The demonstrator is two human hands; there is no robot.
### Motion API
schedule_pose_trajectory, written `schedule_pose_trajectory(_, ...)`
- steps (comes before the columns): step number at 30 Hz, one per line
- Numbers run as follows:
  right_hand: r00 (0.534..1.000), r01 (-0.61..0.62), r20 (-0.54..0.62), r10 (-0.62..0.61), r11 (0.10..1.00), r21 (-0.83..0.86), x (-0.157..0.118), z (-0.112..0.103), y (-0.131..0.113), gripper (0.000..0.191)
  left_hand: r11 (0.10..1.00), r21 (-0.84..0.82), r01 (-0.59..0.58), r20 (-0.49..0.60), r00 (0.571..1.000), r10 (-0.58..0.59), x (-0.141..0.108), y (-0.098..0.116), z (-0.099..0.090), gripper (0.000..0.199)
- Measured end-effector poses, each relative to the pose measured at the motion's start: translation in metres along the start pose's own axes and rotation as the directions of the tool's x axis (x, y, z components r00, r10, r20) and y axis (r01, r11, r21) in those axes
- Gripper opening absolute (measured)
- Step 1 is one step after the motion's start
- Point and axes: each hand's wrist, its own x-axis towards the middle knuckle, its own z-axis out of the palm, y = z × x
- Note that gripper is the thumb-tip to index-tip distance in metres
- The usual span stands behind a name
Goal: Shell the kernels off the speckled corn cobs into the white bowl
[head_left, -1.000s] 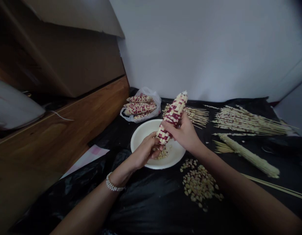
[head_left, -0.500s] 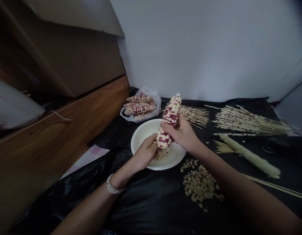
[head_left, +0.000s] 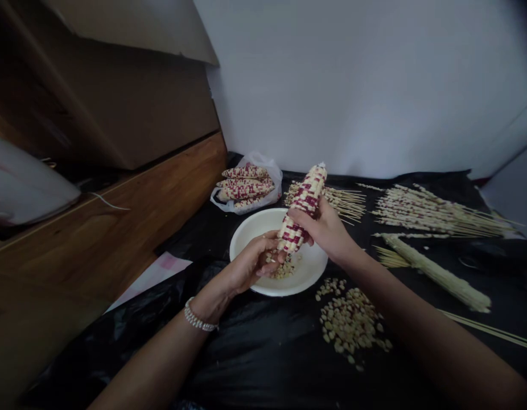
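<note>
Maroon-and-cream, knobbly corn cob, tilted mid-frame over a round white bowl, seems light, stiff and best held round its thick middle, where the right hand curls its fingers closed; the left hand cups half-open fingers by its lower end, contact unclear.

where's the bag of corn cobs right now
In the head view, the bag sits left of centre on the black sheet, just behind the white bowl and in front of the pale wall.
</note>
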Motion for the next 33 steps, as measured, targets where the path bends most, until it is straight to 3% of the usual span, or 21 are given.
schedule_pose_trajectory(11,0.997,0.079,-0.014,-0.081,0.992,-0.100,-0.0052,0.0030,-0.0002,0.055,1.000,0.010,0.021,0.018,1.000,-0.021,0.0009,-0.0030,-0.0013,0.019)
schedule_pose_trajectory(17,0.989,0.140,-0.029,-0.147,0.977,-0.163,-0.0072,0.0061,0.0026,0.060,0.999,0.023,0.023,-0.053,0.998,-0.022,0.0003,-0.0040,0.0017,0.016)
schedule_pose_trajectory(24,0.996,0.081,-0.031,-0.085,0.992,-0.097,-0.0040,0.0043,0.0030,0.052,0.999,0.032,-0.020,-0.090,0.996,0.023,-0.0010,-0.0054,0.0047,0.029)
schedule_pose_trajectory(33,0.993,0.107,-0.046,-0.112,0.988,-0.112,-0.0030,0.0039,0.0044,0.051,0.999,0.051,-0.009,-0.068,0.998,0.013,0.0008,-0.0036,0.0042,0.019)
